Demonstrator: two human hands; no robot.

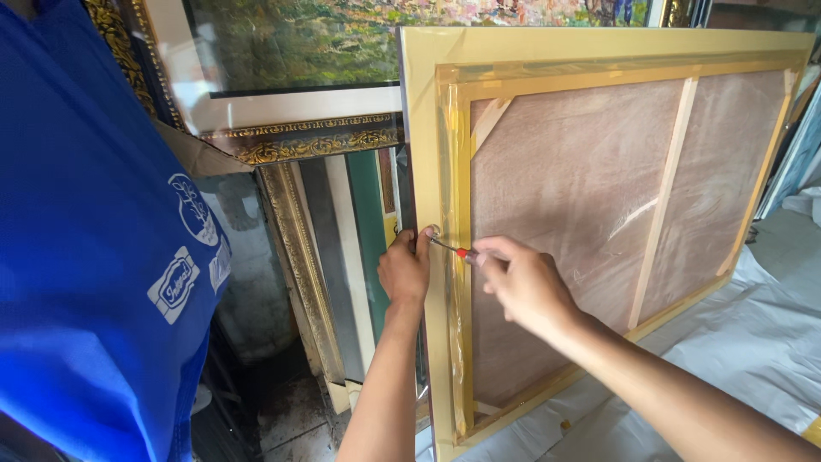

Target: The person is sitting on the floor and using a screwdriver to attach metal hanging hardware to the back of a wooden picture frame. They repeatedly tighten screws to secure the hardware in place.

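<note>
A large gold picture frame (pixel 599 43) stands on edge with its back toward me, showing brown backing board and wooden stretcher bars under clear film. My left hand (pixel 405 267) grips the frame's left edge, its fingertips by a small metal hanger ring (pixel 432 230). My right hand (pixel 523 282) holds a small red-handled screwdriver (pixel 455 250), its metal tip pointing left at the ring.
A person in a blue shirt (pixel 94 257) stands close on the left. Ornate gilded frames (pixel 308 141) and a landscape painting (pixel 342 38) lean behind. White sheeting (pixel 753 342) covers the surface under the frame. More frames stand at the far right (pixel 800 154).
</note>
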